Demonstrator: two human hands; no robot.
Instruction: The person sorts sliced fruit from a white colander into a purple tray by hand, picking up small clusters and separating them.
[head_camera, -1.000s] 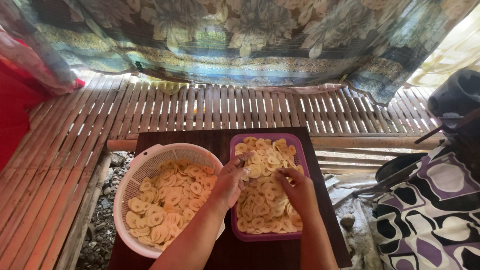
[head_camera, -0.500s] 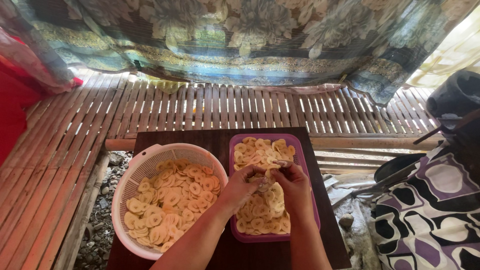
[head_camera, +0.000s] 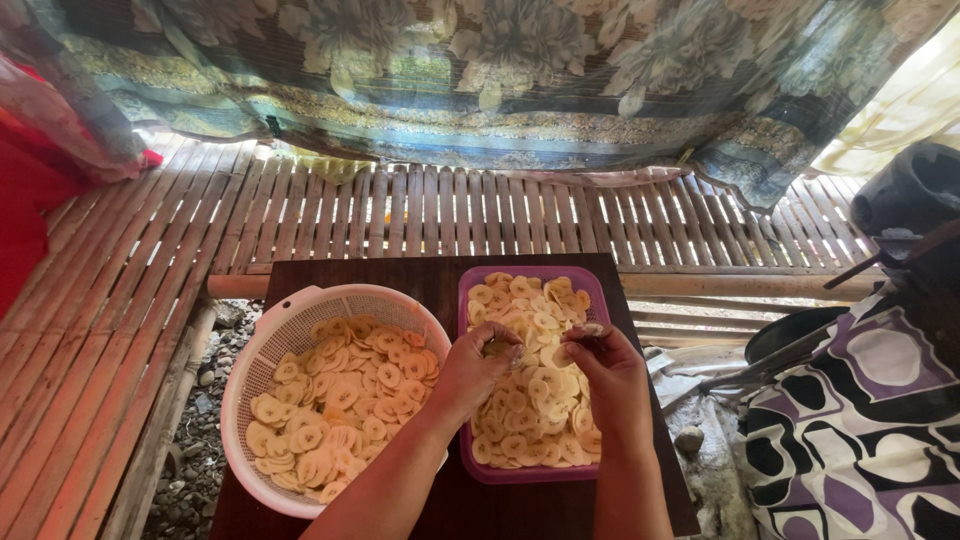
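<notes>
Fingers (head_camera: 590, 335) over lengthwise purple tray (head_camera: 598, 290)

This looks like a simple country home's cooking spot. A bamboo slat floor (head_camera: 420, 210) fills the middle, a flowered cloth (head_camera: 480, 70) hangs across the top, stones (head_camera: 200, 440) lie lower left.

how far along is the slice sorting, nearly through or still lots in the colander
Done: the purple tray already holds a thick layer of pale round slices. In hand: the left hand and right hand are both over the tray, fingers pinched on slices. Left: the white colander beside it is still heaped with slices, so plenty appears to remain.
</notes>
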